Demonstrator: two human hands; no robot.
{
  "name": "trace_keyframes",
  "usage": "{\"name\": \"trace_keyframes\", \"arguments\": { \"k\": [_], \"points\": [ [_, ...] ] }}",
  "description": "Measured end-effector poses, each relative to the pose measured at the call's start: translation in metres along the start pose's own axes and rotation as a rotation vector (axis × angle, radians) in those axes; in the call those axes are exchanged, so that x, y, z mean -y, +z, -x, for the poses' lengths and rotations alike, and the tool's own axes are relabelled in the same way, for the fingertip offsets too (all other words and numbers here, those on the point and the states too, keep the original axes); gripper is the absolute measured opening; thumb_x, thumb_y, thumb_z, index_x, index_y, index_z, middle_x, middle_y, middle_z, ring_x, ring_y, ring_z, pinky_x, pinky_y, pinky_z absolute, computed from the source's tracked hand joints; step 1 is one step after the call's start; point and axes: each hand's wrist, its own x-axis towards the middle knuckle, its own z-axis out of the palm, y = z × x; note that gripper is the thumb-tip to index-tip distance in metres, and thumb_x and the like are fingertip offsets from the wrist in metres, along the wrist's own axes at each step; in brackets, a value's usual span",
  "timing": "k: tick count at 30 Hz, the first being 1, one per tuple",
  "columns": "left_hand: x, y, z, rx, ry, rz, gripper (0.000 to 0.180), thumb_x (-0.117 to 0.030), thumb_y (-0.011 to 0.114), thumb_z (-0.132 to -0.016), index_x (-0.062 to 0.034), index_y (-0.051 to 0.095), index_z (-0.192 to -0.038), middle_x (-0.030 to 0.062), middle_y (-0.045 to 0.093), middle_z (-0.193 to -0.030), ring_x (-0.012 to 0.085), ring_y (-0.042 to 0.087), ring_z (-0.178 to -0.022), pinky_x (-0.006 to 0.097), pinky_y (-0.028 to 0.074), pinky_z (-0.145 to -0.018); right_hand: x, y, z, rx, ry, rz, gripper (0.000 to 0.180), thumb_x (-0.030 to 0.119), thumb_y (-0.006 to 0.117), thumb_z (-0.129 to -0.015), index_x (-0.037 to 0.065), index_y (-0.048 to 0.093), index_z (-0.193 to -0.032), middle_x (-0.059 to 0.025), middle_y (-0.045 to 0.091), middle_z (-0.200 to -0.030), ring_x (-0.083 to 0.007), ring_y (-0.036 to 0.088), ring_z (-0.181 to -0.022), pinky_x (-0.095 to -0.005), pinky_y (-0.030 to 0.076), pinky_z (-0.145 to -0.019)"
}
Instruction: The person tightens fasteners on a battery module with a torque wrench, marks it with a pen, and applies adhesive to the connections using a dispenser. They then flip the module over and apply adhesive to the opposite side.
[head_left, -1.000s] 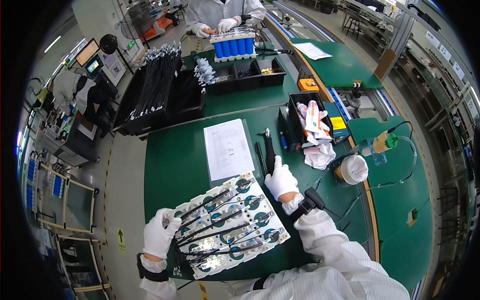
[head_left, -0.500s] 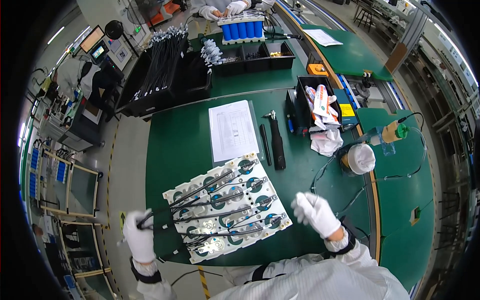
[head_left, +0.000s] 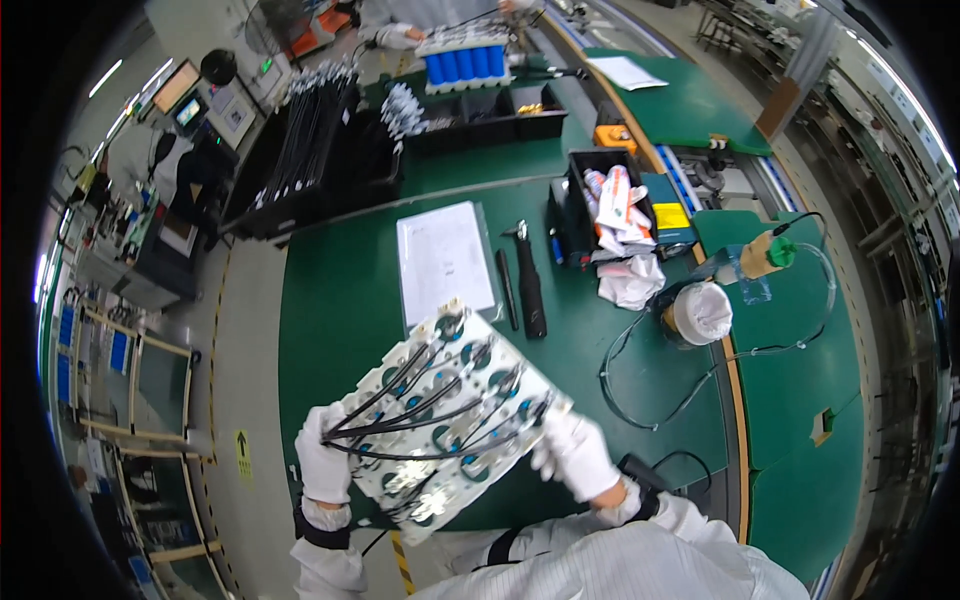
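The white module (head_left: 470, 422) is at six o'clock, over the near part of the green bench (head_left: 335, 330). The left hand (head_left: 325, 458), tightly curled, holds black cables (head_left: 382, 431) at its nine o'clock; the right hand (head_left: 578, 455), fingers bent, grips its three-o'clock corner. Grey floor (head_left: 255, 290) spans nine o'clock, shelving (head_left: 890, 150) two.

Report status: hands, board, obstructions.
Left hand holding black cables. Right hand at right edge of white board. Cables across its top; far corner overlaps paper sheet in view.
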Motion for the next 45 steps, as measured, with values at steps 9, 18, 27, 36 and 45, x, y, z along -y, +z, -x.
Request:
{"name": "trace_keyframes", "arguments": {
  "k": [9,18,27,36,45],
  "points": [
    [-0.062,-0.024,0.008,0.049,-0.015,-0.055,0.027,0.005,0.066,-0.067,-0.0038,0.069,-0.092,0.0114,0.069,-0.086,0.0220,0.069,-0.080,0.029,0.053,-0.071,0.069,-0.053,-0.043,-0.226,-0.421,0.703,0.038,0.033,0.049,-0.098,0.003,0.060,-0.079,-0.0053,0.059,-0.059,-0.0137,0.054,-0.048,-0.0284,0.042,-0.045],
    [-0.035,-0.043,0.025,-0.184,0.100,-0.942,0.039,-0.018,0.071,-0.073,-0.0131,0.062,-0.111,0.0088,0.054,-0.121,0.0265,0.049,-0.112,0.040,0.041,-0.091,0.075,0.079,-0.002,0.715,-1.167,1.231,0.024,0.016,0.059,-0.086,0.006,0.056,-0.108,-0.0104,0.063,-0.090,-0.0226,0.064,-0.084,-0.0323,0.052,-0.070],
    [-0.086,0.014,0.080,-0.071,0.148,-0.547,0.020,-0.017,0.071,-0.073,-0.0065,0.064,-0.088,0.0108,0.059,-0.110,0.0314,0.057,-0.100,0.044,0.045,-0.087,0.070,0.104,-0.034,0.679,-1.504,1.404,0.013,0.007,0.058,-0.072,0.007,0.050,-0.082,-0.0053,0.049,-0.063,-0.0212,0.058,-0.064,-0.0301,0.046,-0.051],
    [-0.078,0.015,0.059,0.096,0.099,-0.420,0.022,-0.007,0.057,-0.082,0.0036,0.058,-0.101,0.0218,0.059,-0.111,0.0355,0.062,-0.072,0.043,0.052,-0.070,0.049,0.110,-0.041,0.632,-1.538,1.397,0.009,0.008,0.060,-0.070,0.006,0.052,-0.072,-0.0107,0.052,-0.063,-0.0252,0.057,-0.053,-0.0341,0.048,-0.043],
    [-0.079,0.011,0.050,0.101,0.023,-0.499,0.013,-0.009,0.057,-0.082,0.0021,0.060,-0.086,0.0203,0.058,-0.115,0.0338,0.064,-0.068,0.042,0.053,-0.066,0.044,0.126,-0.024,0.399,-1.280,1.509,0.007,0.009,0.057,-0.073,0.007,0.053,-0.079,-0.0059,0.056,-0.065,-0.0218,0.059,-0.060,-0.0332,0.049,-0.047]
  ]
}}
